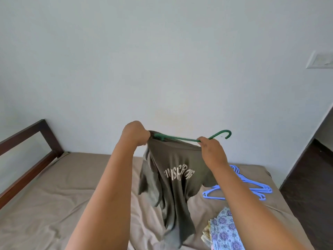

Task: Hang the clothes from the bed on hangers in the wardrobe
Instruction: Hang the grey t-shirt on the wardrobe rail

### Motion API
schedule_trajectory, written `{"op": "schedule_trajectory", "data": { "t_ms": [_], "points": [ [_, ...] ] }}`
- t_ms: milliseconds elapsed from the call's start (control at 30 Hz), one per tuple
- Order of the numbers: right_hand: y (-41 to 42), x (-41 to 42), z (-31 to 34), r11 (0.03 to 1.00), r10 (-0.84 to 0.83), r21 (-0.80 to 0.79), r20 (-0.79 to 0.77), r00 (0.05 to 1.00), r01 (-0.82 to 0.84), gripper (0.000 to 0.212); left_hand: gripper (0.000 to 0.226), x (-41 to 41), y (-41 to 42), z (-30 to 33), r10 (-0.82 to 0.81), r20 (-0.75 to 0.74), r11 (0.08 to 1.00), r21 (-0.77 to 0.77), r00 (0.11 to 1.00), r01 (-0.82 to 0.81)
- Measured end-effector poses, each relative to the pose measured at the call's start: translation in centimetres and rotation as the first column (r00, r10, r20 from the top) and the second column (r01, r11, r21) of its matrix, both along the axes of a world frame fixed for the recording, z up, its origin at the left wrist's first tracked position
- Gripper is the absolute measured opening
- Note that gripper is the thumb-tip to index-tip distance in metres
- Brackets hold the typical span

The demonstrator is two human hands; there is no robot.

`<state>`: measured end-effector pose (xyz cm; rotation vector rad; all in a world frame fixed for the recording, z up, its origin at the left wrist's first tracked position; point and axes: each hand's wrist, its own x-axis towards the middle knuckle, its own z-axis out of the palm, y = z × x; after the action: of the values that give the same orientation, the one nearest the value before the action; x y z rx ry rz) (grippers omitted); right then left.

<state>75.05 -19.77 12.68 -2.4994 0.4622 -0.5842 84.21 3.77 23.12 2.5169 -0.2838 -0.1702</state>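
Note:
I hold an olive-green T-shirt [177,179] with pale lettering up over the bed [54,204]. A green hanger [219,134] runs across its top, its hook pointing right. My left hand [135,133] grips the shirt's left top edge together with the hanger's end. My right hand [210,150] grips the shirt's right top edge and the hanger near the hook's base. The shirt hangs down in folds, its hem near the mattress. The wardrobe is out of view.
Several lilac hangers [252,188] lie on the bed at the right. A floral-print garment pile [225,231] sits at the bottom right. A dark wooden bed frame [27,139] runs along the left. A dark doorway [317,159] opens at the far right.

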Motion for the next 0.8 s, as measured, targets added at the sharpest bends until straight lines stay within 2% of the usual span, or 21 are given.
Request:
{"op": "schedule_trajectory", "data": {
  "t_ms": [67, 100, 133, 200, 233, 300, 333, 433, 467, 567, 633, 667, 733, 800],
  "points": [
    [0.8, -0.2, -0.7, 0.990, -0.026, -0.138, -0.117, 0.993, 0.010, 0.030, 0.013, 0.1, -0.7, -0.2, -0.010, -0.090, 0.970, -0.244, 0.996, -0.012],
    [1.4, -0.3, -0.9, 0.980, -0.026, -0.198, -0.144, 0.989, -0.003, 0.031, 0.013, -0.1, -1.1, -0.3, -0.012, -0.067, 0.959, -0.283, 0.998, -0.007],
    [1.9, -0.4, -1.0, 0.972, -0.025, -0.234, -0.151, 0.988, -0.011, 0.031, 0.015, -0.3, -1.4, -0.3, -0.015, 0.012, 0.966, -0.258, 1.000, 0.018],
    [2.5, -0.3, -0.8, 0.960, -0.029, -0.281, -0.129, 0.991, -0.008, 0.031, 0.014, -0.6, -1.5, -0.2, -0.065, 0.189, 0.990, -0.113, 0.980, 0.088],
    [2.6, -0.2, -0.4, 0.956, -0.037, -0.293, -0.106, 0.994, 0.004, 0.032, 0.011, -0.6, -1.4, -0.2, -0.110, 0.225, 0.992, -0.035, 0.968, 0.120],
    [2.3, 0.0, 0.4, 0.961, -0.035, -0.276, -0.048, 0.998, 0.020, 0.028, 0.007, 0.0, -1.1, -0.4, -0.151, 0.194, 0.988, 0.050, 0.969, 0.144],
    [2.1, 0.0, 0.9, 0.963, -0.016, -0.269, -0.019, 1.000, 0.010, 0.025, 0.010, 0.4, -0.9, -0.8, -0.140, 0.169, 0.990, 0.034, 0.976, 0.136],
    [2.3, -0.2, 2.1, 0.947, 0.046, -0.321, 0.045, 0.998, -0.029, 0.022, 0.035, 0.9, -0.8, -2.0, -0.125, 0.102, 0.966, -0.215, 0.987, 0.144],
    [2.5, -0.3, 2.3, 0.948, 0.043, -0.318, 0.074, 0.996, -0.018, 0.021, 0.046, 0.9, -0.7, -2.5, -0.161, 0.119, 0.953, -0.240, 0.980, 0.186],
    [2.3, -0.5, 2.9, 0.972, -0.035, -0.227, 0.139, 0.990, 0.067, 0.019, 0.076, 0.9, -0.3, -4.2, -0.258, 0.263, 0.954, -0.080, 0.930, 0.287],
    [2.0, -0.5, 3.7, 0.980, -0.091, -0.157, 0.172, 0.981, 0.119, 0.017, 0.084, 0.6, -0.3, -5.4, -0.226, 0.393, 0.970, 0.011, 0.892, 0.241],
    [1.7, -0.5, 4.2, 0.982, -0.104, -0.137, 0.192, 0.976, 0.131, 0.015, 0.089, 0.3, -0.3, -5.9, -0.176, 0.454, 0.981, 0.005, 0.874, 0.195],
    [1.4, -0.6, 4.8, 0.985, -0.105, -0.112, 0.225, 0.969, 0.132, 0.013, 0.096, 0.0, -0.4, -7.0, -0.044, 0.545, 0.989, -0.097, 0.838, 0.115],
    [1.3, -0.8, 5.2, 0.987, -0.105, -0.099, 0.226, 0.969, 0.130, 0.013, 0.083, -0.3, -0.4, -7.4, 0.043, 0.579, 0.972, -0.214, 0.814, 0.100]
  ]
}}
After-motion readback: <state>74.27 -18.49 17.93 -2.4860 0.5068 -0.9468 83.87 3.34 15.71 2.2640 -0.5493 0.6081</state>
